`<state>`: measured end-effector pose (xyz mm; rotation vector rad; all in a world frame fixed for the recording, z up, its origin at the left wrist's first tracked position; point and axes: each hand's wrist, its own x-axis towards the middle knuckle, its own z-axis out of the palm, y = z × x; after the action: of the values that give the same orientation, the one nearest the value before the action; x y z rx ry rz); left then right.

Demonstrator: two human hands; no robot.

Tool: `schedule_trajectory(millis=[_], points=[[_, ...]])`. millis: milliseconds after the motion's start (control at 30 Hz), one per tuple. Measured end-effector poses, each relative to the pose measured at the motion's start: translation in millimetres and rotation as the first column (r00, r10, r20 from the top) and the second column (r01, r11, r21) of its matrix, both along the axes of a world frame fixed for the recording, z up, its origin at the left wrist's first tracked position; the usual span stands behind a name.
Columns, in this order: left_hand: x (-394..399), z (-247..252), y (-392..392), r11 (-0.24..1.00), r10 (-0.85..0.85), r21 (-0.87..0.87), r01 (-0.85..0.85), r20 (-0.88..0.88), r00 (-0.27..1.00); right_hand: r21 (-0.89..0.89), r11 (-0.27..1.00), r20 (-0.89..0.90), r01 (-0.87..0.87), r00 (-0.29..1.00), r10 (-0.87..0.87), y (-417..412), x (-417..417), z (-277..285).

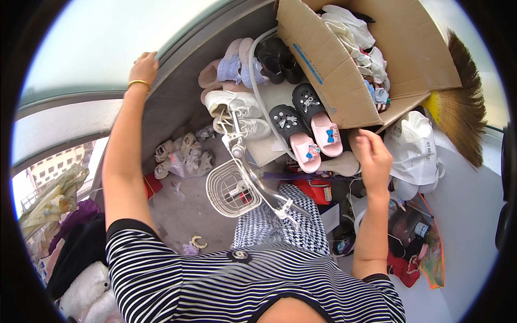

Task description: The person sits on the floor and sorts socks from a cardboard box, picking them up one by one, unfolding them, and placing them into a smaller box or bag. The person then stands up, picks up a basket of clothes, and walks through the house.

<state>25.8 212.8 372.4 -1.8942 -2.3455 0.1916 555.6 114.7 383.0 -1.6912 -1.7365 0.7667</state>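
My left hand [144, 69], with a gold-coloured bangle at the wrist, is raised at the metal window frame [171, 52]. Its fingers are bent beside the frosted glass pane [93, 44]; whether they grip the frame is hidden. My right hand [375, 157] is half curled, with nothing visible in it. It hovers near the lower corner of a cardboard box [323, 68] full of crumpled clothes [363, 48]. Left of that hand lie black-and-pink clogs with charms [305, 151]. A white plastic bag [414, 147] is just to its right.
A bicycle handlebar [238, 151] with a wire basket [230, 189] stands before my legs. White sneakers [242, 127], pink slippers [210, 76] and black shoes [274, 60] lie beyond. A straw broom [464, 101] leans at right. Clothes [76, 238] and a white plush toy [87, 284] are piled at left.
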Motion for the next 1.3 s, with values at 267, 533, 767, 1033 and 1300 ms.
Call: schedule_trajectory(millis=[267,533,767,1033,1300], points=[[-2,-70,14,0.955,0.284,-0.084,-0.284,-0.014,0.959,-0.046,0.965,-0.049,-0.259,0.965,0.257,45,-87,-102],[-16,-114,38,0.994,0.112,0.002,-0.113,-0.111,0.987,-0.133,0.952,0.341,-0.276,0.889,0.305,156,-164,-190],[-29,-118,48,0.998,0.062,0.032,-0.057,-0.211,0.976,-0.434,0.9,0.535,-0.045,0.791,0.297,212,-218,-230],[-37,-126,46,0.992,-0.025,0.116,0.056,-0.258,0.966,-0.367,0.928,0.541,-0.065,0.797,0.27,213,-216,-235],[-36,-121,40,0.99,-0.065,0.102,0.094,-0.258,0.964,-0.329,0.906,0.5,-0.266,0.765,0.406,197,-215,-242]])
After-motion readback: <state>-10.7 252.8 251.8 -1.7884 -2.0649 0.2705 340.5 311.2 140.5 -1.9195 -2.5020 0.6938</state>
